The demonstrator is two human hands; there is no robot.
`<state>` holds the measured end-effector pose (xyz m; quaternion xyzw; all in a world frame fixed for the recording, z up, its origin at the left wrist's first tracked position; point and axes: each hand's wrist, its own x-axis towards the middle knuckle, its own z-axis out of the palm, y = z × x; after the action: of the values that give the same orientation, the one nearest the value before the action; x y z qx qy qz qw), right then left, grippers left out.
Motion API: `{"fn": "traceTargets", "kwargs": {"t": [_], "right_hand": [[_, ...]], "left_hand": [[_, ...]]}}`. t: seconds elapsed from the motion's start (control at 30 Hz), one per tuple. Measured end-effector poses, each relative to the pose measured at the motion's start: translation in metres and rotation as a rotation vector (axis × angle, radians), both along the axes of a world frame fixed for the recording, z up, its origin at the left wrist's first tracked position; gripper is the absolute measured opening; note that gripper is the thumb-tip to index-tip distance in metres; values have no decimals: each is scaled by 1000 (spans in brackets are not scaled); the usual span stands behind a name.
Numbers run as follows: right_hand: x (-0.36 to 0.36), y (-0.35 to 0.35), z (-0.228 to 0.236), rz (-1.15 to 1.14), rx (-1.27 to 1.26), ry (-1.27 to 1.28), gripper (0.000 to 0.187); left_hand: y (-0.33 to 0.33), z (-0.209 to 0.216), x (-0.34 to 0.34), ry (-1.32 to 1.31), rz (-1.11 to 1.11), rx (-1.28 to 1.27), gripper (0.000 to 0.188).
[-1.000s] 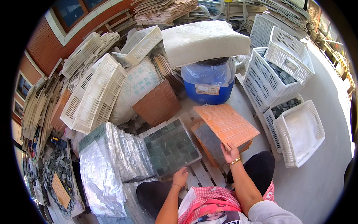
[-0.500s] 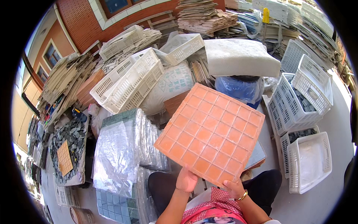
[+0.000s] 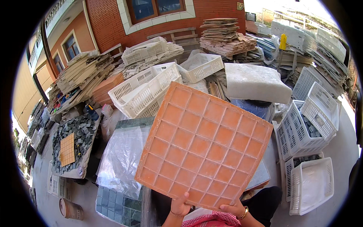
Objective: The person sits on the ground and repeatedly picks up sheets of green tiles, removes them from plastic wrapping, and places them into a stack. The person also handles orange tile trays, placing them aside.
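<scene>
A square orange grid tray (image 3: pixel 204 145), its face divided by raised ridges into rows of square cells, is held up tilted before me. The cells I can see hold no tiles. My left hand (image 3: pixel 180 205) is closed on its lower edge, thumb on the face and the other fingers partly hidden. Farther right along that edge, my right hand (image 3: pixel 233 209), with a gold bracelet at the wrist, grips it too. Beside the tray at the left stands a stack of green-grey mosaic tile sheets (image 3: pixel 119 206), partly covered by clear plastic film (image 3: pixel 123 162).
A table at left carries loose dark tile chips (image 3: pixel 81 132) and a smaller yellowish grid tray (image 3: pixel 67 149). White plastic crates (image 3: pixel 312 185) stand at right, others (image 3: pixel 141 89) behind. A foam-like white block (image 3: pixel 257 81) lies ahead. A brown bucket (image 3: pixel 71 209) sits lower left.
The orange tray has come up closer and is tipped more upright, both hands still on its lower edge. My left thumb now shows on its face. The view has lifted toward the wall.
</scene>
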<state>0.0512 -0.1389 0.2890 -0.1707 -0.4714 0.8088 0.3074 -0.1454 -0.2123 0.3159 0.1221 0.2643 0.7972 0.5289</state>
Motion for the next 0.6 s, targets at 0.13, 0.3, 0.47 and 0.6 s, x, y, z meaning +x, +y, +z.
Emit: {"fn": "traceTargets", "kwargs": {"t": [0.13, 0.3, 0.47, 0.6], "right_hand": [[4, -3, -5, -9, 38, -11, 58], [6, -7, 2, -31, 48, -14, 60], [6, -10, -1, 4, 26, -52, 66], [7, -15, -4, -11, 37, -81, 64]], "left_hand": [[-3, -5, 1, 4, -3, -7, 55], [-3, 5, 5, -18, -14, -19, 55], [-6, 6, 6, -17, 24, -6, 54], [-9, 14, 5, -45, 15, -59, 53]]}}
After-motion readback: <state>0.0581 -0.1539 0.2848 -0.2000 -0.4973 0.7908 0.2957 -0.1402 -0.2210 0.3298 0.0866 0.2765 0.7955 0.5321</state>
